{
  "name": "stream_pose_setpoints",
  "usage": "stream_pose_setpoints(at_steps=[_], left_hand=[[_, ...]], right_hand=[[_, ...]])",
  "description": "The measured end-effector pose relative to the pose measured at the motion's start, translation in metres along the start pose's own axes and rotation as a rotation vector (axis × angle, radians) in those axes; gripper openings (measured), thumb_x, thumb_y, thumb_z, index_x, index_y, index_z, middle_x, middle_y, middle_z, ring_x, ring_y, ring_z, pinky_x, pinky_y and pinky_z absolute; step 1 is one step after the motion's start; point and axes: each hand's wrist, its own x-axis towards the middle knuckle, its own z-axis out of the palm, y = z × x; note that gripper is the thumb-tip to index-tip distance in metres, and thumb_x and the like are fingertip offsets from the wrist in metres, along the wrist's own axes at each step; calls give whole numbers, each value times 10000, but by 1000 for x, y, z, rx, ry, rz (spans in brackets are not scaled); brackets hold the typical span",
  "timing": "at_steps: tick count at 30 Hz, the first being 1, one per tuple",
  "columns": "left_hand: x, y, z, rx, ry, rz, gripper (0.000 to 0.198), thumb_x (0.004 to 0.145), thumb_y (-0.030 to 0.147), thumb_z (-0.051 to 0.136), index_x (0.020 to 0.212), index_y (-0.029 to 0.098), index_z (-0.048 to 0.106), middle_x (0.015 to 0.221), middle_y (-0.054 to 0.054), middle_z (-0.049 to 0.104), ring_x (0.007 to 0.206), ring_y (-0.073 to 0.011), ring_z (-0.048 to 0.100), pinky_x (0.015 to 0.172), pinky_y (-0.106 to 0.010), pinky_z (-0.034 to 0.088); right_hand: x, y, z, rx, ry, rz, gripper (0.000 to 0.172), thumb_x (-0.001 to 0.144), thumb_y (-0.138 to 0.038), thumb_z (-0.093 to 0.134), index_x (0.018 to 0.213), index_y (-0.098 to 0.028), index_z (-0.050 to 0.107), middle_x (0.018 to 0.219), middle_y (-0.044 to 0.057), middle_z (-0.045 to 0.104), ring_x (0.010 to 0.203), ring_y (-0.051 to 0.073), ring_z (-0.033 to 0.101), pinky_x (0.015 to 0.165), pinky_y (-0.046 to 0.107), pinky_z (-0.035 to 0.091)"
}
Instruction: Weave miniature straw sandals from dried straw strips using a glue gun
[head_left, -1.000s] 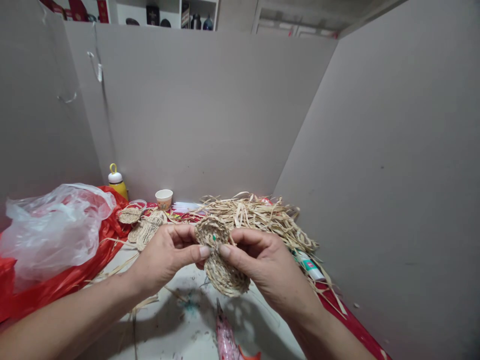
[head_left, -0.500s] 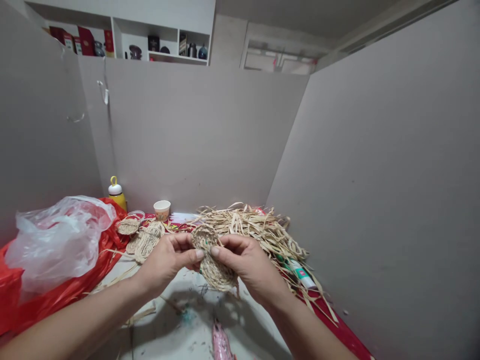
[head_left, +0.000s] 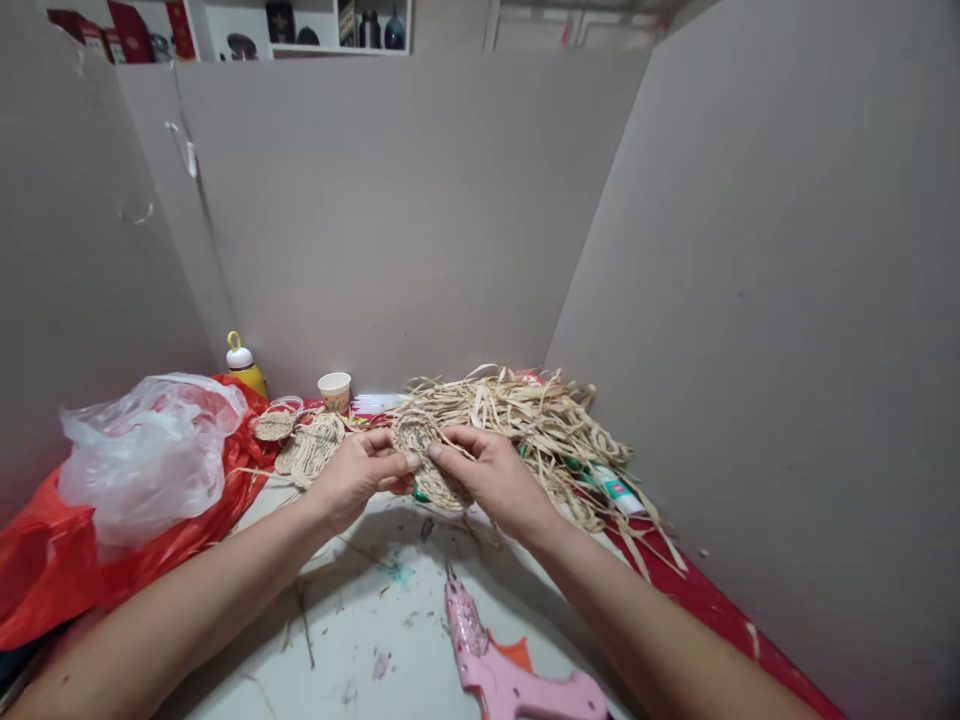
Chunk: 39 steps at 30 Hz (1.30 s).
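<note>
Between both hands is a woven straw sole (head_left: pixel 442 484), long and oval, tilted above the table. My left hand (head_left: pixel 367 470) pinches its left edge with thumb and fingers. On the opposite side, my right hand (head_left: pixel 491 475) grips it, thumb pressed on the upper face. A bit of green shows just under the sole, partly hidden. Below the hands, a pink glue gun (head_left: pixel 502 655) with an orange trigger lies on the table. More woven straw pieces (head_left: pixel 316 450) rest to the left of my left hand.
A heap of loose straw strips (head_left: pixel 525 415) lies at the back right, with a white and green tube (head_left: pixel 616 490) beside it. A paper cup (head_left: pixel 334 390) and yellow bottle (head_left: pixel 246 366) stand at the back. Plastic bags (head_left: pixel 150 460) fill the left. Grey panels (head_left: pixel 390 220) enclose the table.
The view has tipped downward, bringing more of the glue gun into sight. Both hands still hold the woven sole, which has turned slightly between them.
</note>
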Motion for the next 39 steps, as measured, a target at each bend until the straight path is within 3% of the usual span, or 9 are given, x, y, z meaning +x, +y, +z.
stream_pose_setpoints(at_steps=[5, 9, 16, 19, 23, 25, 28, 32, 39], left_hand=[[-7, 24, 1, 106, -80, -91, 324, 714, 454, 726, 765, 146, 640, 640, -10, 611, 544, -130, 579, 599, -306, 516], [-15, 36, 5, 224, -64, -56, 320, 673, 425, 781, 711, 131, 661, 603, -1, 599, 503, -89, 508, 483, -196, 389], [-46, 18, 8, 183, 143, 25, 321, 571, 386, 844, 628, 135, 652, 527, 22, 560, 457, -73, 425, 452, -208, 268], [-56, 5, 10, 126, 282, 88, 321, 547, 351, 849, 696, 133, 666, 508, 41, 536, 439, -67, 391, 450, -213, 246], [-54, 3, 3, 56, 492, 244, 359, 598, 372, 815, 815, 141, 646, 487, 79, 479, 436, -66, 351, 459, -213, 241], [-49, 8, -2, 20, 573, 334, 377, 613, 396, 800, 844, 153, 626, 534, 72, 501, 484, -79, 399, 490, -217, 285], [-45, 16, -3, -31, 633, 434, 385, 623, 404, 786, 863, 164, 606, 638, 46, 556, 598, -100, 482, 575, -221, 360], [-54, 14, 12, -70, 589, 446, 329, 638, 364, 767, 852, 162, 618, 731, 20, 602, 684, -112, 527, 643, -221, 402], [-92, 6, 20, -53, 357, 264, 311, 642, 415, 756, 798, 154, 690, 681, 4, 648, 570, -114, 546, 553, -230, 415]], right_hand=[[-5, -12, -7, -1, -159, -24, 111, 754, -263, 608, 725, -171, 663, 535, -60, 459, 458, 80, 346, 454, 226, 250], [-14, -23, -10, -75, -290, -110, 108, 711, -155, 612, 691, -169, 717, 567, -52, 514, 502, 81, 387, 492, 224, 296], [-24, -28, -7, -166, -374, -154, 84, 726, -218, 686, 718, -161, 747, 559, -37, 557, 508, 94, 442, 476, 224, 326], [-22, -32, -8, -159, -271, -193, 179, 729, -309, 729, 841, -172, 754, 726, 23, 669, 620, 144, 566, 532, 252, 430], [-18, -44, -14, -80, 109, -301, 311, 797, -431, 681, 1001, -197, 694, 1045, 87, 676, 923, 202, 602, 782, 331, 489], [-21, -50, -14, -23, 227, -305, 337, 842, -503, 612, 929, -184, 682, 919, 76, 686, 808, 179, 612, 757, 327, 497], [-34, -51, -3, 32, 185, -198, 433, 810, -569, 623, 747, -144, 681, 675, 64, 670, 558, 153, 595, 535, 288, 492], [-54, -33, 28, 107, 72, -56, 444, 747, -561, 694, 739, -118, 702, 745, 102, 708, 612, 186, 662, 485, 271, 513], [-75, -7, 49, 186, 163, -55, 418, 700, -558, 726, 630, -159, 622, 608, -1, 609, 619, 147, 620, 516, 236, 523]])
